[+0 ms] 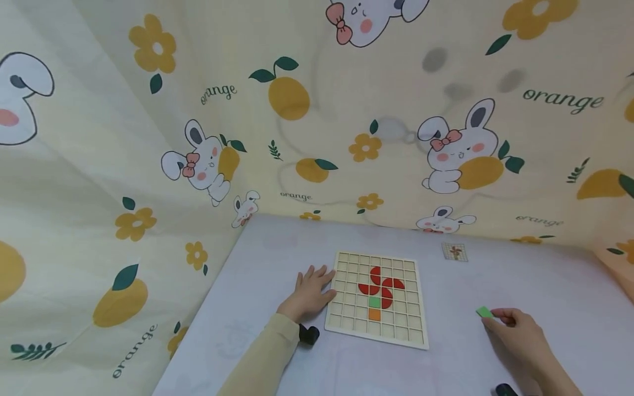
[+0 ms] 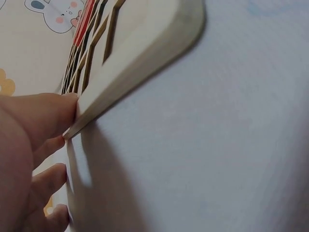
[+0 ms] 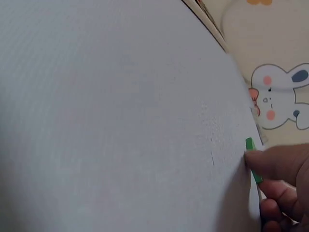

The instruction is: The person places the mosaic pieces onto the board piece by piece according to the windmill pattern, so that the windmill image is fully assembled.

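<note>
A pale wooden grid board (image 1: 415, 340) lies flat on the white table. Several red curved pieces (image 1: 387, 297) form a pinwheel in its cells, with a green square tile (image 1: 374, 302) and an orange square tile (image 1: 374, 314) in line below. My left hand (image 1: 308, 294) has its fingers spread and touches the board's left edge; the left wrist view shows the thumb (image 2: 58, 113) against the rim. To the right of the board, my right hand (image 1: 522, 336) pinches another green square tile (image 1: 484, 312) between thumb and finger, seen edge-on in the right wrist view.
A small pattern card (image 1: 454, 252) with a red pinwheel on a grid lies beyond the board to the right. Printed cloth (image 1: 346, 181) with rabbits and oranges rises behind the table and along its left side. A black device (image 1: 309, 335) sits by the left wrist.
</note>
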`<state>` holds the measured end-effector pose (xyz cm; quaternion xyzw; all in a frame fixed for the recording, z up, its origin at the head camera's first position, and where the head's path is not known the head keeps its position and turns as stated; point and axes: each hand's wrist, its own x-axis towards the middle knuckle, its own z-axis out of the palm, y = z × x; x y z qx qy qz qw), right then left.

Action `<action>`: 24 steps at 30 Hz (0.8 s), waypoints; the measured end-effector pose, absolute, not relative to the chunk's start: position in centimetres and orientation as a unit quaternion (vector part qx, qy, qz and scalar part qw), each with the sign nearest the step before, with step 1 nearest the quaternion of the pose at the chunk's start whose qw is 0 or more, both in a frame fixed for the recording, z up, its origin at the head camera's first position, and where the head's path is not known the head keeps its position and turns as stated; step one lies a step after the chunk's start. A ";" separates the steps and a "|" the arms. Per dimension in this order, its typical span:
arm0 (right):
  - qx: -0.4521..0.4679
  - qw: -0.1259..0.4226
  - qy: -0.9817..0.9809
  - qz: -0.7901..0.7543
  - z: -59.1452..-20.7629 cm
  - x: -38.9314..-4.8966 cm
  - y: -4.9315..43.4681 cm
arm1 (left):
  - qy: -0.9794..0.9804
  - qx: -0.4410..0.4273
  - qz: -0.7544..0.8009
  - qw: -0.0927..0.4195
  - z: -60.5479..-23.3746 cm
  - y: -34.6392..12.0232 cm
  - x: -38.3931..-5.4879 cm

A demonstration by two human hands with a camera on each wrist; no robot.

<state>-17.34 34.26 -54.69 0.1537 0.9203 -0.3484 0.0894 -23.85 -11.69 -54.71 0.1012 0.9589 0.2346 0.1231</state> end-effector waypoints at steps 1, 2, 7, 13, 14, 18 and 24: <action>0.152 0.087 0.922 -0.346 -54.7 -17.5 34.3 | 0.959 0.100 0.235 0.123 -54.6 -11.7 -23.8; 0.150 0.081 0.924 -0.342 -54.8 -17.6 34.4 | 0.959 0.100 0.235 0.122 -54.6 -11.7 -23.8; 0.147 0.078 0.926 -0.338 -54.6 -17.8 34.3 | 0.959 0.105 0.236 0.121 -54.4 -11.8 -23.7; 0.154 0.097 0.924 -0.335 -54.3 -17.8 33.6 | 0.957 0.108 0.240 0.126 -54.2 -11.8 -23.5; 0.155 0.096 0.924 -0.336 -54.2 -17.7 33.5 | 0.957 0.108 0.239 0.127 -54.3 -11.9 -23.6; 0.149 0.088 0.922 -0.348 -53.8 -17.7 33.3 | 0.957 0.108 0.237 0.126 -54.5 -11.9 -23.8; 0.121 0.070 0.923 -0.359 -53.6 -17.8 33.1 | 0.957 0.104 0.238 0.128 -54.7 -11.8 -23.7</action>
